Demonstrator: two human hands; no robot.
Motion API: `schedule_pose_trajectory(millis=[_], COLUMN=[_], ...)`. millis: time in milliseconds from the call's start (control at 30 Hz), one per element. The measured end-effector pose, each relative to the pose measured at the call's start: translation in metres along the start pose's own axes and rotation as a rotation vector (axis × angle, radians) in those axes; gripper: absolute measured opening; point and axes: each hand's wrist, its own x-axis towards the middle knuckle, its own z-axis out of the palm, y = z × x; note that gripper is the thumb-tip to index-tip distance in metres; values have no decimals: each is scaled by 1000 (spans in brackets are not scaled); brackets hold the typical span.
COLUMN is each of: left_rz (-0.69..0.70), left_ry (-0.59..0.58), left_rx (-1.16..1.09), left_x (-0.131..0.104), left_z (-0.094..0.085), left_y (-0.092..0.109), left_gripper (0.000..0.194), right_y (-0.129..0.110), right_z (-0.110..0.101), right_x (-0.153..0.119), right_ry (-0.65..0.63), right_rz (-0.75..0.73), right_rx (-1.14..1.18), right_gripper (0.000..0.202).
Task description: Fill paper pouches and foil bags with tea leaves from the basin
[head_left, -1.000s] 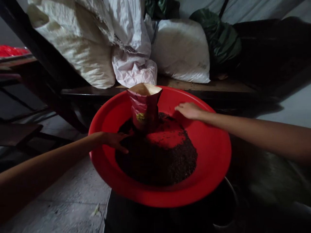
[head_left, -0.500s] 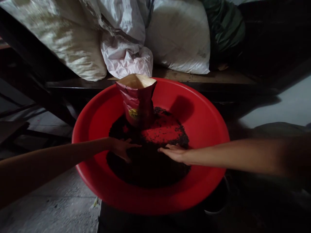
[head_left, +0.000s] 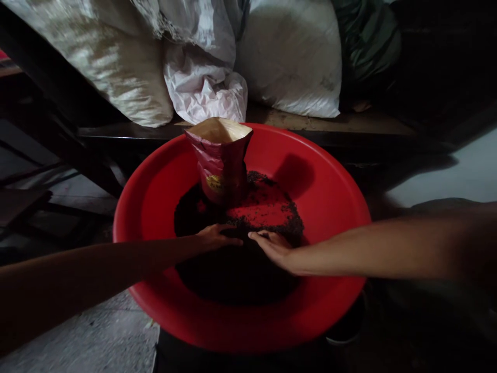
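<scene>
A wide red plastic basin (head_left: 334,176) holds a layer of dark, loose, crumbly material (head_left: 240,282), too dim to tell its kind. My left hand (head_left: 218,238) is in the material near the middle, thumb and fingers apart. Facing it from the right, my right hand (head_left: 274,249) has its fingers stretched out, partly sunk in or resting on the material. A small gap separates the fingertips. Beyond them, a dark red bag (head_left: 223,168) with a yellow label stands upright in the basin, its pale-lined mouth open.
Behind the basin, a low wooden bench (head_left: 373,124) bears a cream woven sack (head_left: 112,67), a crumpled white bag (head_left: 207,93), a full white sack (head_left: 289,57) and a dark green bag (head_left: 367,41). Grey floor (head_left: 104,331) shows at lower left.
My left hand has moved right and slightly away from me, closing in on my right hand. My right hand has stayed nearly in place. The view has shifted slightly.
</scene>
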Motion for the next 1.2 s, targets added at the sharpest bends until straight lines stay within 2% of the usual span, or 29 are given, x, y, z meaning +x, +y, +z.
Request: schedule_pose_trajectory(millis=[267,500,633,767,867,1000,1100,1200], left_rz=[-96,-28,-31,-17,-9,-29,-13,36], left_ry=[145,238,270,291,365,442,472,493], left_rx=[-211,-342,-379,-411,-492,-816,-1047,-1117], left_x=[1,-1,-3,-13,-23,-36,-44,-53], left_z=[15,17,17,15,11,1,-7,-15], left_y=[0,1,7,12,23,51,74,89], left_gripper=[68,58,58,58,53,43,40,39], right_y=[-30,-24,-24,-31,-40,-57,-70,-81], right_z=[30,40,47,45,38,25,15,6], right_x=[5,15,25,23,16,8,4,-2], right_ry=[46,82,129,127,151,181,211,213], right_rz=[-87,-130,-98,-89,-105,-139,-237,-355], right_rx=[85,277,416,447,457,545,629,655], right_gripper=[60,50,58,64,62,47,41,36])
